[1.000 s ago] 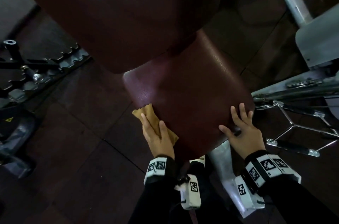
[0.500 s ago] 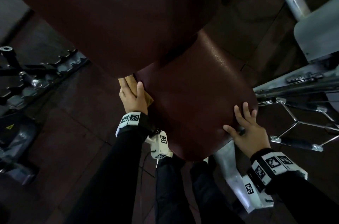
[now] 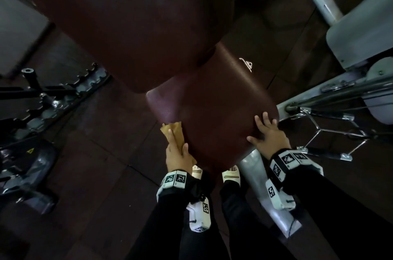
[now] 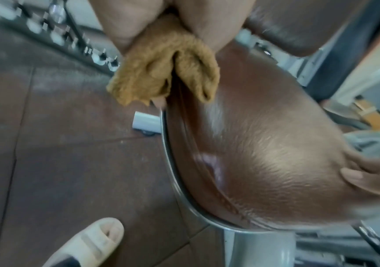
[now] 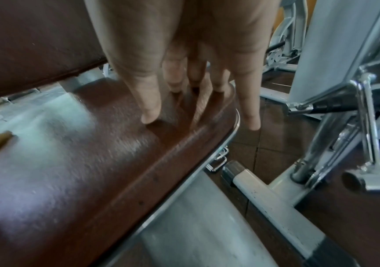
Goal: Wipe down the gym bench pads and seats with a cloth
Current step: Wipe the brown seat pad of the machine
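The left hand point(image 3: 177, 156) holds the tan cloth point(image 3: 173, 135) against the left side edge of the maroon seat pad point(image 3: 214, 115), near its front half. Half a second earlier the same hand was up at the rear corner of the seat, tucked under the lower end of the back pad point(image 3: 131, 25); a second ago it was down near where it is now. So the cloth has run up the left edge and come back, one full stroke along that side. In the left wrist view the cloth is bunched between thumb and fingers, folded over the rim so that it covers both the top and the side wall of the pad.

The right hand point(image 3: 269, 134) has not moved across the three moments: it lies spread on the front right corner of the seat, fingers straight and pressing on the vinyl, the little finger hanging past the edge in the right wrist view. It appears to be steadying the seat.

The left edge now looks covered. The wide top of the seat, its right side and the large back pad probably remain to be wiped, so the task seems early. Grey machine frames point(image 3: 359, 32) stand just beside the seat.
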The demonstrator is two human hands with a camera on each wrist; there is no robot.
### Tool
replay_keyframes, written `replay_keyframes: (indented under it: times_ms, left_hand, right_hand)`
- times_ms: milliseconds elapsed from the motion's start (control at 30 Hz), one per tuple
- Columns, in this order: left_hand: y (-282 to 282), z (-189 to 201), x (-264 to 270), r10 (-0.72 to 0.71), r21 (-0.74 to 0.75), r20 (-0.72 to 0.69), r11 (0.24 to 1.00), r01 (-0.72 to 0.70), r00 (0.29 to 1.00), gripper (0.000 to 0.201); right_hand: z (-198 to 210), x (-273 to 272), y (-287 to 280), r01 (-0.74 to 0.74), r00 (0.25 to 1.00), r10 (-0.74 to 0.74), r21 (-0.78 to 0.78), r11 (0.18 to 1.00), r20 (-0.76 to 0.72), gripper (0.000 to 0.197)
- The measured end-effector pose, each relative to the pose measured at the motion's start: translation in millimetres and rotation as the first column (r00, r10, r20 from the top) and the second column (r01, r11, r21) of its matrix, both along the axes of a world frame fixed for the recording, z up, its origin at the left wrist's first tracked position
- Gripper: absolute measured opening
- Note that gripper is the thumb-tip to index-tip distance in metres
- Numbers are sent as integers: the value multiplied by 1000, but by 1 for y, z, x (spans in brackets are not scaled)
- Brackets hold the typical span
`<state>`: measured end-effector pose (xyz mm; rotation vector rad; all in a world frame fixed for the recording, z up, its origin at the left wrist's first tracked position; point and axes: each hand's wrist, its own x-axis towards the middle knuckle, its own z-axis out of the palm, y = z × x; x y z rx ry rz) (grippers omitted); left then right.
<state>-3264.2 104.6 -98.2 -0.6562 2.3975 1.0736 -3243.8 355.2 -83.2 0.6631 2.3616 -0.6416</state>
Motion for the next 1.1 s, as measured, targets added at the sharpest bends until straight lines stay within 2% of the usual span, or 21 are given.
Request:
replay_keyframes:
  times_ms: [100,200,300,367,433,767,900,1100]
  left_hand:
    - [-7,24,2,-49,-3,42,999,49,998,60]
    - [-6,54,1,-144,-6,17,989,144,989,57]
    - [1,86,2,-239,-2,-37,971,239,970,55]
    - [7,106,2,-227,49,-52,972,230,972,53]
    - [11,124,3,-202,103,-61,973,207,977,53]
    - [21,201,10,-288,94,-146,948,303,946,46]
    - [24,223,10,-278,121,-164,947,299,946,44]
    - [27,247,6,-252,179,-182,942,284,950,35]
  right_hand:
    - [16,-6,0,52,997,-56,-97,994,-46,64]
    - [41,-8,-5,166,974,-207,-322,932,-96,53]
    - [64,0,-7,162,962,-236,-413,896,-135,40]
    - [82,5,-8,137,960,-231,-452,881,-159,35]
    - [102,9,-9,78,967,-179,-453,888,-183,37]
    - [185,18,-5,-75,954,-79,-485,871,-288,44]
    - [205,21,1,-67,935,-119,-495,866,-335,44]
    - [227,27,8,-131,924,-55,-448,884,-378,44]
